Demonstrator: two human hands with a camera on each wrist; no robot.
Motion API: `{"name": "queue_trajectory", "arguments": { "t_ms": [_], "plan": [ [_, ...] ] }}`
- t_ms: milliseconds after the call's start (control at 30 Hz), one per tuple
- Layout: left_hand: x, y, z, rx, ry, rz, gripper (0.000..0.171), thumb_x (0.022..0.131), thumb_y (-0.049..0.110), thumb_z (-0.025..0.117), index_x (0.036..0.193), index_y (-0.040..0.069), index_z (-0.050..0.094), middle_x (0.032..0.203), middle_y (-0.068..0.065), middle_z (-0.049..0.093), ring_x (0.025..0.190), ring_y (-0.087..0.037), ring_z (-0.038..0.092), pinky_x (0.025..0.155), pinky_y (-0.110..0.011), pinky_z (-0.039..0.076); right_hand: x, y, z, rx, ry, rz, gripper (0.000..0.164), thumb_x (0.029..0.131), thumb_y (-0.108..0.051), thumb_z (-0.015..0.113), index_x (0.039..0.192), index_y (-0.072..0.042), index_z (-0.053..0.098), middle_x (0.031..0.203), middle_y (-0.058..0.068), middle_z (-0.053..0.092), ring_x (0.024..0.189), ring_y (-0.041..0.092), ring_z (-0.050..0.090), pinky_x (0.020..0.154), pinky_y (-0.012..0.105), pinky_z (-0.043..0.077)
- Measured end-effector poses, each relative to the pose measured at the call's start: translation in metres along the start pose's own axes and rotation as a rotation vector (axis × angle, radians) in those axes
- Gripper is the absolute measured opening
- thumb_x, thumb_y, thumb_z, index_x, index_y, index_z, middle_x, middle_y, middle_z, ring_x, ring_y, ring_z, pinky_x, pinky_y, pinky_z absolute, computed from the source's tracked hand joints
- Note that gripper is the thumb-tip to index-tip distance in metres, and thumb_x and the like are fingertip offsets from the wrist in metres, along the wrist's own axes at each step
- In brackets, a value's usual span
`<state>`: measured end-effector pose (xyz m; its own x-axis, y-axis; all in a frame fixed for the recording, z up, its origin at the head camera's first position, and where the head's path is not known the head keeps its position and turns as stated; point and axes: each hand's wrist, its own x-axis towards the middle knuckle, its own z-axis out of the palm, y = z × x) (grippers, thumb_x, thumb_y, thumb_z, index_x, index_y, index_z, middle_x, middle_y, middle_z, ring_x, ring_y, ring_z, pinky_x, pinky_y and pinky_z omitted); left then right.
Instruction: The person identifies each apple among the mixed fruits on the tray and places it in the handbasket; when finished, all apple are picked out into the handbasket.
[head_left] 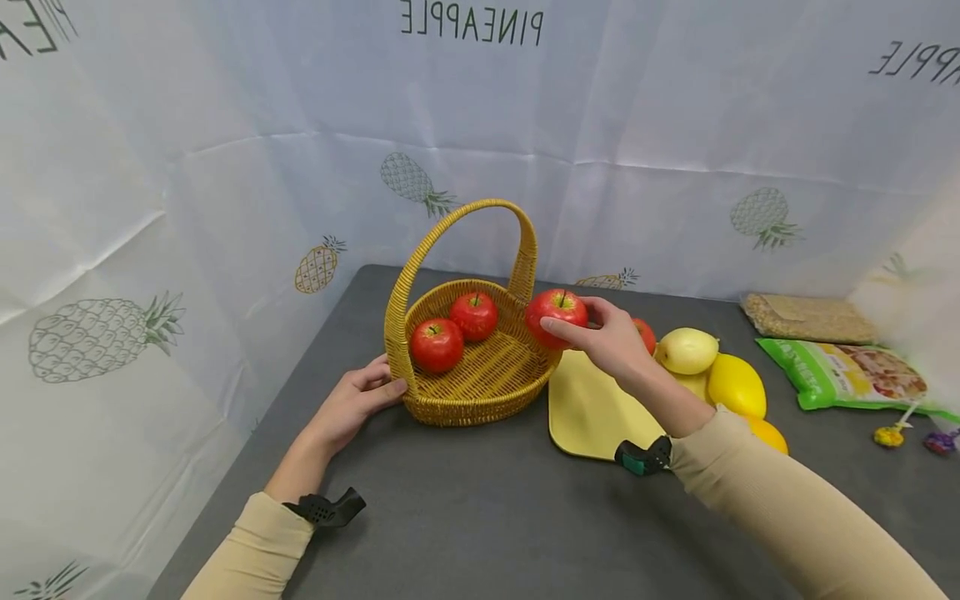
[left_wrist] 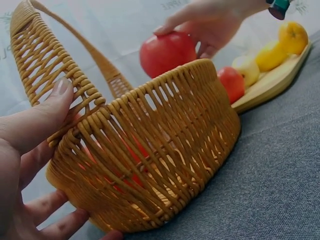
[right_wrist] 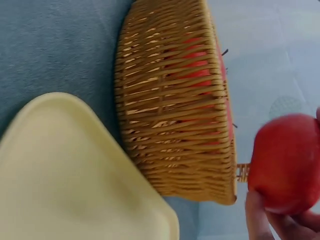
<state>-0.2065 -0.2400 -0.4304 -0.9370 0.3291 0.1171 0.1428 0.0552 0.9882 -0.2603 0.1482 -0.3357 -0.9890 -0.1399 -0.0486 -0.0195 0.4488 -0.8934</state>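
A red apple (head_left: 554, 317) is held in my right hand (head_left: 611, 337), thumb on its near side and fingers behind. It is just above the right rim of a wicker basket (head_left: 480, 412) with a tall arched handle. Inside the basket sit two more red apples, one at the near left (head_left: 437, 345) and another farther back (head_left: 474, 316). At the basket's left end, my left hand (head_left: 352, 408) rests against the outer wall. The left wrist view shows its thumb (left_wrist: 61, 95) lying at the handle's base, with the other fingers spread lower along the weave.
Right of the basket lies a pale yellow board (head_left: 592, 412), with a red apple (head_left: 644, 334), a pale pear-like fruit (head_left: 687, 350) and yellow fruits (head_left: 737, 386) by its right side. Farther right are a green food bag (head_left: 862, 372) and small flowers (head_left: 889, 436). A pineapple-print curtain hangs behind.
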Motion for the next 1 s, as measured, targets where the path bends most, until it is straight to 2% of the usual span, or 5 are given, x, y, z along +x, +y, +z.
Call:
{"name": "queue_trajectory", "arguments": {
  "t_ms": [167, 333, 567, 800, 1000],
  "plan": [
    [0.000, 0.000, 0.000, -0.004, -0.006, 0.001, 0.033, 0.102, 0.014, 0.066, 0.124, -0.010, 0.066, 0.166, -0.015, 0.024, 0.155, -0.033, 0.012, 0.099, -0.025, 0.049, 0.007, -0.006, 0.004, 0.054, -0.094, 0.003, 0.081, 0.088, -0.053, 0.078, 0.148, -0.008, 0.048, 0.137, 0.013, 0.056, 0.116, 0.031, 0.060, 0.098, 0.050, 0.051],
    [-0.001, 0.003, 0.000, -0.005, -0.002, -0.008, 0.034, 0.102, 0.016, 0.066, 0.125, -0.009, 0.066, 0.166, -0.012, 0.024, 0.155, -0.030, 0.012, 0.099, -0.025, 0.049, 0.014, -0.011, 0.011, 0.052, -0.201, -0.001, 0.075, 0.092, -0.048, 0.076, 0.147, -0.006, 0.047, 0.135, 0.015, 0.057, 0.117, 0.031, 0.058, 0.097, 0.048, 0.052],
    [0.000, 0.003, 0.000, -0.002, -0.005, -0.009, 0.033, 0.102, 0.016, 0.066, 0.125, -0.008, 0.066, 0.166, -0.011, 0.025, 0.155, -0.029, 0.013, 0.099, -0.024, 0.048, 0.025, -0.017, 0.018, -0.032, -0.354, -0.013, 0.072, 0.092, -0.045, 0.076, 0.144, -0.005, 0.049, 0.131, 0.013, 0.060, 0.112, 0.030, 0.060, 0.092, 0.047, 0.054],
    [0.001, -0.001, 0.000, -0.005, -0.006, 0.002, 0.035, 0.103, 0.014, 0.064, 0.126, -0.012, 0.064, 0.166, -0.015, 0.024, 0.155, -0.032, 0.011, 0.099, -0.024, 0.049, 0.033, -0.022, 0.017, -0.143, -0.481, -0.044, 0.069, 0.091, -0.046, 0.076, 0.143, -0.006, 0.053, 0.127, 0.012, 0.063, 0.104, 0.028, 0.063, 0.089, 0.047, 0.055],
    [0.003, -0.002, -0.001, 0.000, -0.015, 0.013, 0.034, 0.103, 0.013, 0.063, 0.127, -0.011, 0.064, 0.166, -0.016, 0.023, 0.155, -0.033, 0.010, 0.099, -0.023, 0.048, 0.038, -0.027, 0.020, -0.218, -0.555, -0.051, 0.075, 0.089, -0.047, 0.078, 0.148, -0.010, 0.050, 0.132, 0.008, 0.060, 0.111, 0.027, 0.061, 0.091, 0.042, 0.054]
  ]
}}
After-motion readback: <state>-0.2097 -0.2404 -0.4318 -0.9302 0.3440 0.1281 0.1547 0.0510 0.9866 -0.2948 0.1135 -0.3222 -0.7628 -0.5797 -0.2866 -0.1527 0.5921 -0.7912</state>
